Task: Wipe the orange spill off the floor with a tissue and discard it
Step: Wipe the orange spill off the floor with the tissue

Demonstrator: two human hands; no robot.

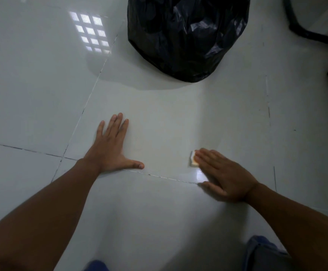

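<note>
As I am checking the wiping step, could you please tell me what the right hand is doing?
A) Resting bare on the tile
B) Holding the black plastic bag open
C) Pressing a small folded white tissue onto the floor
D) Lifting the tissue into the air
C: the right hand lies with straight fingers over the small folded white tissue, tinged orange, on the glossy white tiled floor, well short of the black plastic bag.

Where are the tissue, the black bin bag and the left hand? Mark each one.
tissue (193,160): head view, on its exposed corner.
black bin bag (186,36): head view, on the middle of its crinkled front.
left hand (110,149): head view, on the middle of the back of the hand.
</note>
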